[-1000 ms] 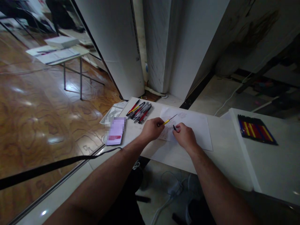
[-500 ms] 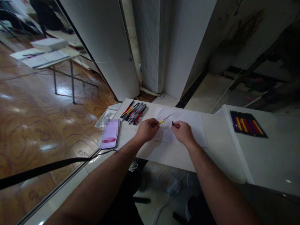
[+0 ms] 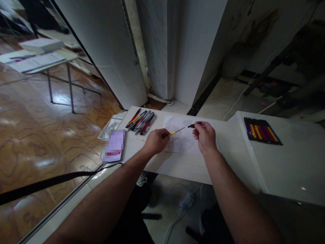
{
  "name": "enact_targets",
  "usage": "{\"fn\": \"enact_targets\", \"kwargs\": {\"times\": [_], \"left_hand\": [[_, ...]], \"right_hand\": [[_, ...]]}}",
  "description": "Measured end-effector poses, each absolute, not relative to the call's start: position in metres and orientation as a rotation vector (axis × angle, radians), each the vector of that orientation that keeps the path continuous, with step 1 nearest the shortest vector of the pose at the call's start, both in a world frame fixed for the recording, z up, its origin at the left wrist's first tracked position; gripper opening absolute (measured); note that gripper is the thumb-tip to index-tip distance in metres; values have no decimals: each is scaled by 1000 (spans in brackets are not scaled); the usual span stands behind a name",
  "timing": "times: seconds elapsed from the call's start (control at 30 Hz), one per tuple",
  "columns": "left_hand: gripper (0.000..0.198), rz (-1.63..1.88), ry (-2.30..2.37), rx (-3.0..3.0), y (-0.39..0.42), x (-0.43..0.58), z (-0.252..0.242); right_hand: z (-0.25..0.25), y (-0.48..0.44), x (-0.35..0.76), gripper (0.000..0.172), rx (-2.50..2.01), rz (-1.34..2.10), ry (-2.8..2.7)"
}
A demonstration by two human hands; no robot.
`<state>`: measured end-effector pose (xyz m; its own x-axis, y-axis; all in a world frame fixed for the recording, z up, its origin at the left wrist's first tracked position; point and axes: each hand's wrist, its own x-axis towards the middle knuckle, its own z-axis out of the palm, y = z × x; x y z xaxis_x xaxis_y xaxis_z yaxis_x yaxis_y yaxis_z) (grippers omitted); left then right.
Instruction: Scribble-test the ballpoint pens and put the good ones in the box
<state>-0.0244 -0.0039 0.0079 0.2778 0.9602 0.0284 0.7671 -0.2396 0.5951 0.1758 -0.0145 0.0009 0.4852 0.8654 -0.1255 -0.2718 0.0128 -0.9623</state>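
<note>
My left hand (image 3: 156, 140) is closed on a slim yellow pen (image 3: 172, 134). A thin dark rod, like a refill, sticks out of its end toward the upper right. Facing it, my right hand (image 3: 206, 136) pinches a short black pen part (image 3: 195, 125) whose narrow end points left. The rod's tip and the black part are close together with a small gap between them. Beneath both hands lies a white sheet of paper (image 3: 177, 146) with rows of faint writing or scribbles.
Several pens (image 3: 142, 122) lie in a pile left of the paper. A phone (image 3: 115, 145) rests at the left edge of the white table (image 3: 175, 167). On the higher surface to the right is a pack of coloured pens (image 3: 262, 131). Cables (image 3: 175, 222) run across the floor below.
My right hand has moved up and turned, so more of the black part shows and it points at the rod. My left hand stays almost in place with the yellow pen. The view has shifted slightly.
</note>
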Motion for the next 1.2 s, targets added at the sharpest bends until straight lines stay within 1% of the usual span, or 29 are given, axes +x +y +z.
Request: {"fn": "enact_targets", "kwargs": {"times": [0.53,0.87,1.2], "left_hand": [[19,556,1491,2153,-2,-26,6],[20,546,1465,2181,-3,-22,5],[19,569,1434,2179,-5,-22,8]], "right_hand": [[-4,-14,173,22,-1294,1000,-672],[-3,-20,162,24,-1290,1073,-714],[-7,-25,151,22,-1298,1144,-802]]}}
